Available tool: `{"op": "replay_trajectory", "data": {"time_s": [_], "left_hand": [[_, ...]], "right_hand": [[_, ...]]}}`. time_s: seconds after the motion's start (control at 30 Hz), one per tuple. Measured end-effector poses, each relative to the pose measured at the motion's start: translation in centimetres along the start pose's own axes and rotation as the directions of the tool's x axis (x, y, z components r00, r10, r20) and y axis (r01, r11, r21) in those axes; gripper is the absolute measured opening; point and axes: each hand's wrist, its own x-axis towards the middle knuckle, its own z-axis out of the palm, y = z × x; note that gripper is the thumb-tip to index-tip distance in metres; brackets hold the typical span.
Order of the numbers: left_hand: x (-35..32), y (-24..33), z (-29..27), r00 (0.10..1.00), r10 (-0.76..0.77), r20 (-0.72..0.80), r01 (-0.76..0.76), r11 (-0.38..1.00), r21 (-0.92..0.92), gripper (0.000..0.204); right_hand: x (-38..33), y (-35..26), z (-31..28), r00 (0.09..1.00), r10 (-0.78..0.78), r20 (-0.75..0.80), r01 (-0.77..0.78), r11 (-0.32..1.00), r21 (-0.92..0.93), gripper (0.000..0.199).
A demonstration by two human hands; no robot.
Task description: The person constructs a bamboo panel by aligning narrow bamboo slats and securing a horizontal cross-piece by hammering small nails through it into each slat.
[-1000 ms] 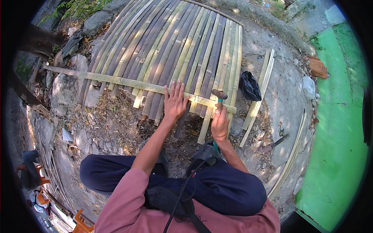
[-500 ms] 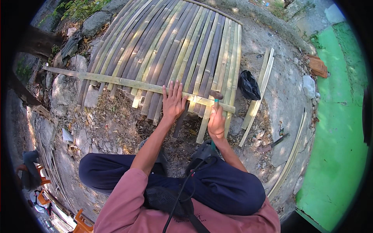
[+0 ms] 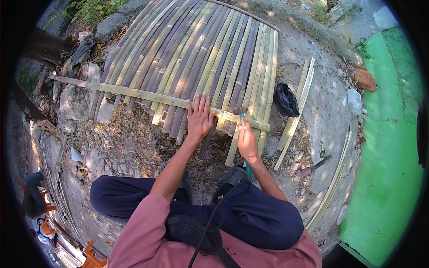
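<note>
A panel of green and dark bamboo slats [image 3: 187, 58] lies on the ground in front of me, the slats running away from me. Across their near ends lies a long split bamboo strip [image 3: 147, 94]. My left hand [image 3: 199, 118] rests flat on this strip and the slats, fingers stretched out. My right hand [image 3: 247, 143] is wrapped around the handle of a hammer [image 3: 240, 110]. The hammer's head is over the right part of the strip; whether it touches is unclear. Its teal handle end shows below my hand.
Right of the panel sit a black plastic bag [image 3: 286, 100] and loose bamboo strips [image 3: 297, 111]. A large knife [image 3: 315, 165] lies on the ground farther right. Beyond is a green surface [image 3: 389, 147] with a brick [image 3: 364, 78]. Rocks [image 3: 111, 27] border the left side.
The hammer head has shifted slightly to the left, and the handle's lower end has swung right. My left hand stays in place on the strip.
</note>
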Motion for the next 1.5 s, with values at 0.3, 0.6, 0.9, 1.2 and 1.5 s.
{"op": "replay_trajectory", "data": {"time_s": [0.3,0.6,0.9,1.2,1.5], "left_hand": [[0.0,0.3,0.0,1.0,-0.011,0.026,0.011,1.0,0.018,0.066],[-0.1,-0.2,0.0,0.999,-0.02,0.025,0.019,0.999,0.039,0.066],[-0.5,-0.7,0.3,0.999,-0.035,0.03,0.033,0.998,0.045,0.065],[-0.2,-0.2,0.6,1.0,-0.018,0.014,0.018,0.999,0.031,0.064],[0.0,0.0,0.5,1.0,-0.024,0.01,0.024,1.0,0.015,0.063]], "right_hand": [[-0.6,0.5,0.2,0.998,0.025,0.055,-0.017,0.99,-0.138,0.029],[0.9,-3.5,-1.3,0.943,-0.016,-0.332,0.069,0.986,0.15,0.025],[0.9,-4.3,-2.5,0.974,0.139,-0.182,-0.087,0.959,0.268,0.024],[1.9,0.6,0.4,0.997,-0.024,-0.079,0.024,1.0,-0.007,0.026],[0.0,-1.0,0.4,0.996,0.006,0.092,0.002,0.996,-0.085,0.026]]}}
